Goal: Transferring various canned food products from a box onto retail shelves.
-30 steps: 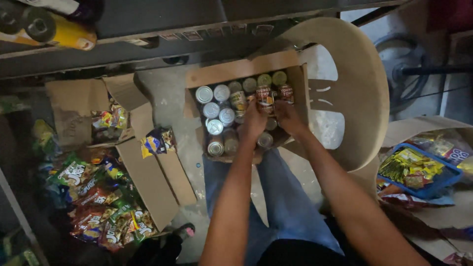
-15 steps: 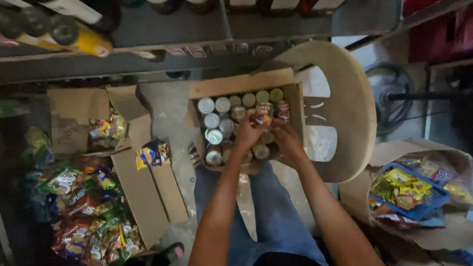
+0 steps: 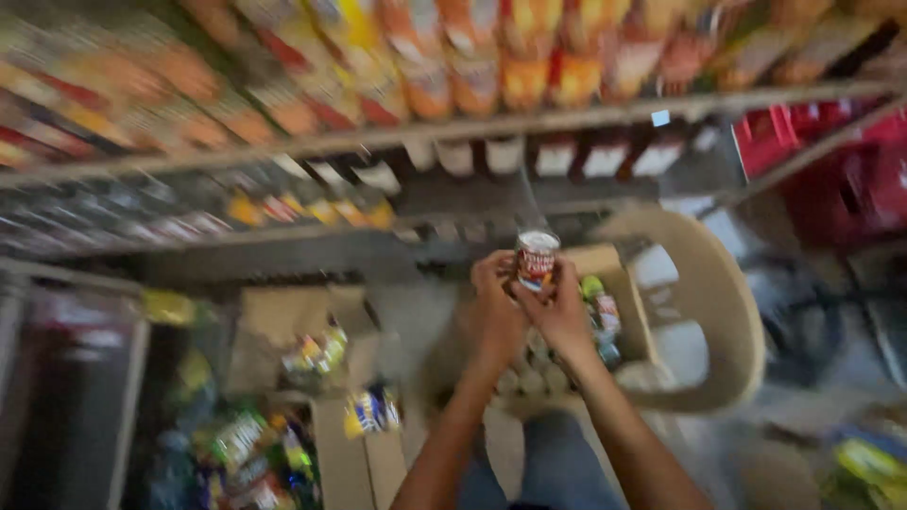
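Both my hands are raised above a cardboard box (image 3: 619, 283) of cans that rests on a beige plastic chair (image 3: 727, 312). Between them they hold one small can (image 3: 537, 259) with a red and white label, upright. My left hand (image 3: 496, 316) grips its left side and my right hand (image 3: 562, 316) its right side. More cans (image 3: 529, 378) show in the box below my wrists, partly hidden by my arms. The picture is blurred by motion.
Store shelves (image 3: 453, 132) with rows of packets and bottles fill the upper half. An open cardboard box (image 3: 302, 331) with small packets stands at the left, snack bags (image 3: 246, 453) lie on the floor below it, and red crates (image 3: 831, 170) stand at the right.
My hands have lifted one can up out of the box. The camera has tilted upward, so the shelves now fill the top of the view.
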